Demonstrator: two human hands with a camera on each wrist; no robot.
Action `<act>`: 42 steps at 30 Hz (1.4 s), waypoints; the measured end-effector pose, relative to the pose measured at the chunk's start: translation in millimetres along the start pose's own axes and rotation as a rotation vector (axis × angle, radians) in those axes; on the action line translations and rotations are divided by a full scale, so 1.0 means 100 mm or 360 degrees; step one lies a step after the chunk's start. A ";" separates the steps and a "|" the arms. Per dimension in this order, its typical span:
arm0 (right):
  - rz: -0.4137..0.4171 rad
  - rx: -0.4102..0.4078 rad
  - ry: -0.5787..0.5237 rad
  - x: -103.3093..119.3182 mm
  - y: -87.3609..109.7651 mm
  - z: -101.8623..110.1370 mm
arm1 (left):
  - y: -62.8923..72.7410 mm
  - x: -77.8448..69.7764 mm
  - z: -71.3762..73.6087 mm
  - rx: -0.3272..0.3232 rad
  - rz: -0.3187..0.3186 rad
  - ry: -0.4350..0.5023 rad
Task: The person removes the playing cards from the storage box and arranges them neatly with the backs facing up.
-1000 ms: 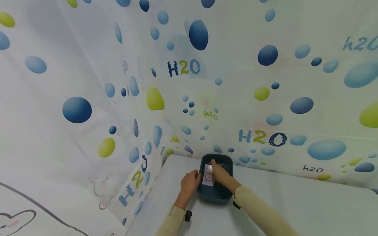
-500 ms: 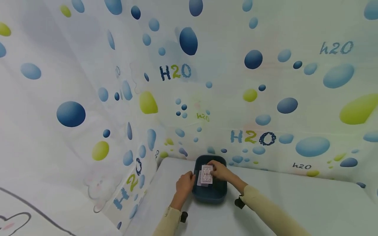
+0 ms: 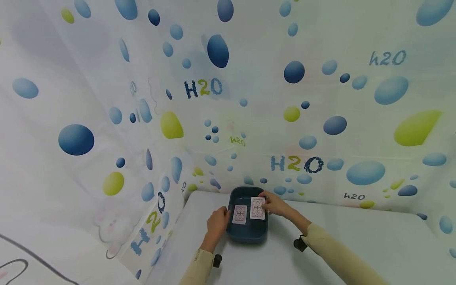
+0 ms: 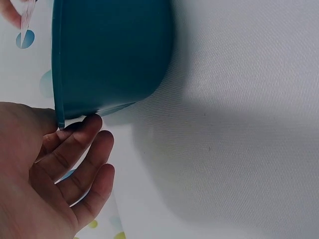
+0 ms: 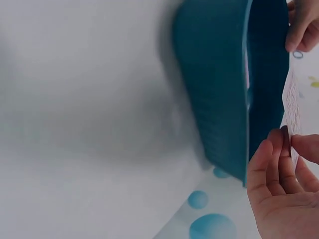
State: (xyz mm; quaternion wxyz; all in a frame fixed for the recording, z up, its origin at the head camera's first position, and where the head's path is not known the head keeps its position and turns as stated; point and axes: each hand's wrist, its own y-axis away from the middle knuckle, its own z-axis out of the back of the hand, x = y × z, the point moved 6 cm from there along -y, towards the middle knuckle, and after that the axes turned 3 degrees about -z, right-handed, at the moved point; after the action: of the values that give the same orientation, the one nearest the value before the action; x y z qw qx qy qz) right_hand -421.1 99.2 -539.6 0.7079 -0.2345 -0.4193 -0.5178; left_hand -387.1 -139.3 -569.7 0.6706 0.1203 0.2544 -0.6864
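Observation:
A dark teal plastic basin (image 3: 247,235) stands on the white table. My left hand (image 3: 217,222) pinches its left rim, thumb inside and fingers curled outside along the wall, as the left wrist view (image 4: 60,169) shows. Above the basin's right half, my right hand (image 3: 278,205) pinches a playing card (image 3: 257,208) between thumb and fingers, patterned back facing up; in the right wrist view the card (image 5: 291,99) is seen nearly edge-on. Whether it is one card or a few together, I cannot tell. Another face-down card (image 3: 240,214) lies inside the basin on the left.
The white tabletop (image 3: 342,241) extends to the right and in front of the basin. Close behind stands a white curtain (image 3: 256,118) printed with blue and green spots and H2O lettering. A second curtain side (image 3: 89,178) rises at the left.
My right hand has raised the card from the basin's left part and moved it right, uncovering the card below. My left hand keeps its grip on the rim. The head view has shifted slightly.

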 end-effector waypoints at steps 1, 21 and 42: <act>-0.0008 -0.0005 -0.0003 -0.02 0.02 0.02 | 0.00 0.00 0.00 0.0009 0.0007 0.0003; 0.0058 -0.0073 -0.0042 -0.53 0.33 0.36 | -0.02 0.02 0.00 0.0046 0.0033 0.0003; -0.0041 -0.0254 0.0478 -1.03 0.21 0.12 | 0.00 -0.01 -0.02 0.0014 0.0013 0.0034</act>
State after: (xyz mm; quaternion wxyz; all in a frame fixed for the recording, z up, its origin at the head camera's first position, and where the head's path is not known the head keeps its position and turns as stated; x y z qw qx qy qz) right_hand -417.7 170.9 -617.8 0.7351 -0.2046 -0.2694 -0.5876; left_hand -387.7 -137.3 -570.6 0.6700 0.1316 0.2581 -0.6835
